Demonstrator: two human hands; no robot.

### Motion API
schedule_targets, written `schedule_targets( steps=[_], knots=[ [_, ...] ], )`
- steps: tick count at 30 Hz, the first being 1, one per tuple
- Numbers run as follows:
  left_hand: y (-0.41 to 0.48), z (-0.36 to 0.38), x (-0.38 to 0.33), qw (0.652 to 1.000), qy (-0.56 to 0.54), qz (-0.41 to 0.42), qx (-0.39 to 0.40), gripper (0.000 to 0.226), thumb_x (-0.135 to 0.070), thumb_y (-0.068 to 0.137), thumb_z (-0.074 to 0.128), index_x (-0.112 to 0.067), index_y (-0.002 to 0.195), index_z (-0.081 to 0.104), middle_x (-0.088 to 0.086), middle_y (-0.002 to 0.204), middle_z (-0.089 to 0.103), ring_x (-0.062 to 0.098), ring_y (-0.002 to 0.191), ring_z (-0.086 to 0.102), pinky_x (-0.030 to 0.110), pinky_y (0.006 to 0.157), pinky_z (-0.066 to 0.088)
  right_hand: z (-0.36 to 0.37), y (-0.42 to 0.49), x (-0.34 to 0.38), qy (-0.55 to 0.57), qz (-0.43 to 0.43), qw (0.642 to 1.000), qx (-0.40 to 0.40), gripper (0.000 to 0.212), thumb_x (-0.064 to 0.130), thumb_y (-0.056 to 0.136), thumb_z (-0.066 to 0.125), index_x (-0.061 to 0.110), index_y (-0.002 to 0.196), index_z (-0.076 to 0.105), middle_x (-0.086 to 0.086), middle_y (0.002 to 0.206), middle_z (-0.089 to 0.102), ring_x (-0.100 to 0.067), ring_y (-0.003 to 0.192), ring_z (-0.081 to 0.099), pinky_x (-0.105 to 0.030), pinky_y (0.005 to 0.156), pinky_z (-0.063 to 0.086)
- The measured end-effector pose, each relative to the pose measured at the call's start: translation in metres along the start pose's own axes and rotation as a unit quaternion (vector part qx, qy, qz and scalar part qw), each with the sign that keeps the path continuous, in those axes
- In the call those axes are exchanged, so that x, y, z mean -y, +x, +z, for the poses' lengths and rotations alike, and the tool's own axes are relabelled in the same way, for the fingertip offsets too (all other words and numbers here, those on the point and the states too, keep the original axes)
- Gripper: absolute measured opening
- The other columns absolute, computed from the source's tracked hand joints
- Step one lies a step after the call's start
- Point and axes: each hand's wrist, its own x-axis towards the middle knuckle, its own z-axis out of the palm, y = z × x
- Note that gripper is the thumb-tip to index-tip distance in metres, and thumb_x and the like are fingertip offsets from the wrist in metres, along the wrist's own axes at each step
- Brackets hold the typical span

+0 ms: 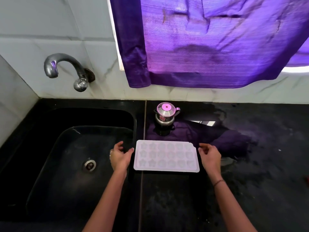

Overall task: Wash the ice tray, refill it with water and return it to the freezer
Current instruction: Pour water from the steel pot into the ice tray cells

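Beside the sink (50,118), the ice tray (166,156) lies on the counter (250,181).

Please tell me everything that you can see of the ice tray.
The ice tray is a pale rectangle, plastic by its look, with star-shaped cavities in three rows of six and a notched far-right corner. It lies flat on the black counter, just right of the sink. The left hand and right hand flank its short ends, fingers loosely curled; neither grips it, and I cannot tell whether they touch it. Whether the cavities hold anything is unclear.
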Motion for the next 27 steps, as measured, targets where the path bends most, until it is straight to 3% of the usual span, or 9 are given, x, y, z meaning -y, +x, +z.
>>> schedule_targets(
  steps=[2,5,9,13,15,17,19,21,27],
  knots=[
    [0.005,0.010,-0.018,0.998,-0.031,0.035,-0.037,0.043,-0.018,0.080,0.071,-0.016,0.120,0.056,0.006,0.116,0.055,0.021,0.102,0.057,0.039,0.089,0.050,0.007,0.011,0.015,0.027,-0.022,0.999,-0.021,0.020,0.013,0.092,0.058,0.005,0.108,0.065,-0.012,0.104,0.058,-0.016,0.082,0.053,-0.023,0.078,0.039],
    [0.015,0.040,-0.053,0.991,-0.106,0.079,-0.014,0.035,-0.013,0.086,0.065,-0.008,0.119,0.055,0.010,0.116,0.056,0.017,0.099,0.056,0.033,0.089,0.048,0.029,0.038,0.042,0.116,-0.028,0.993,-0.006,0.022,0.021,0.093,0.057,0.006,0.109,0.063,-0.012,0.109,0.058,-0.014,0.087,0.054,-0.022,0.080,0.040],
    [0.027,0.092,-0.093,0.972,-0.216,0.024,0.092,0.039,-0.014,0.092,0.059,-0.004,0.127,0.048,0.014,0.118,0.055,0.017,0.105,0.053,0.024,0.090,0.041,0.068,0.082,0.070,0.242,0.013,0.970,0.025,0.024,0.035,0.093,0.055,0.018,0.109,0.059,-0.009,0.117,0.061,-0.019,0.106,0.058,-0.036,0.099,0.046],
    [0.041,0.129,-0.111,0.964,-0.222,-0.020,0.145,0.047,-0.024,0.094,0.055,-0.005,0.136,0.042,0.011,0.135,0.050,0.021,0.125,0.048,0.025,0.100,0.036,0.099,0.117,0.083,0.288,0.042,0.955,0.047,0.019,0.046,0.092,0.052,0.028,0.097,0.056,-0.007,0.113,0.063,-0.020,0.106,0.059,-0.038,0.097,0.047],
    [0.046,0.140,-0.114,0.960,-0.229,-0.036,0.160,0.045,-0.029,0.095,0.053,-0.005,0.133,0.047,0.008,0.132,0.054,0.020,0.122,0.050,0.025,0.099,0.038,0.107,0.123,0.089,0.328,0.053,0.940,0.072,0.018,0.042,0.093,0.054,0.026,0.086,0.058,-0.003,0.096,0.066,-0.018,0.093,0.060,-0.034,0.088,0.048],
    [0.050,0.148,-0.116,0.957,-0.238,-0.038,0.162,0.033,-0.033,0.096,0.051,-0.008,0.115,0.061,0.005,0.112,0.064,0.019,0.107,0.058,0.028,0.093,0.044,0.114,0.125,0.091,0.354,0.044,0.930,0.089,0.019,0.028,0.093,0.056,0.020,0.076,0.057,0.001,0.078,0.061,-0.013,0.079,0.055,-0.029,0.077,0.044],
    [0.052,0.155,-0.117,0.957,-0.244,-0.035,0.152,0.025,-0.035,0.096,0.050,-0.016,0.093,0.066,0.001,0.090,0.068,0.019,0.093,0.062,0.032,0.087,0.049,0.118,0.125,0.095,0.380,0.042,0.920,0.087,0.023,0.018,0.092,0.057,0.017,0.069,0.054,0.001,0.071,0.056,-0.012,0.073,0.052,-0.027,0.071,0.041],
    [0.053,0.161,-0.117,0.961,-0.241,-0.034,0.134,0.025,-0.037,0.096,0.050,-0.022,0.082,0.066,-0.002,0.083,0.067,0.019,0.088,0.063,0.033,0.084,0.051,0.124,0.127,0.097,0.408,0.055,0.908,0.079,0.025,0.016,0.090,0.060,0.018,0.066,0.052,-0.001,0.070,0.055,-0.015,0.073,0.052,-0.029,0.069,0.042],
    [0.045,0.161,-0.120,0.965,-0.237,-0.031,0.108,0.029,-0.040,0.096,0.048,-0.019,0.090,0.067,0.004,0.090,0.070,0.020,0.091,0.066,0.032,0.081,0.053,0.129,0.122,0.103,0.457,0.081,0.885,0.047,0.030,0.011,0.085,0.064,0.018,0.063,0.045,-0.006,0.067,0.048,-0.018,0.069,0.048,-0.028,0.064,0.043]
  ],
)
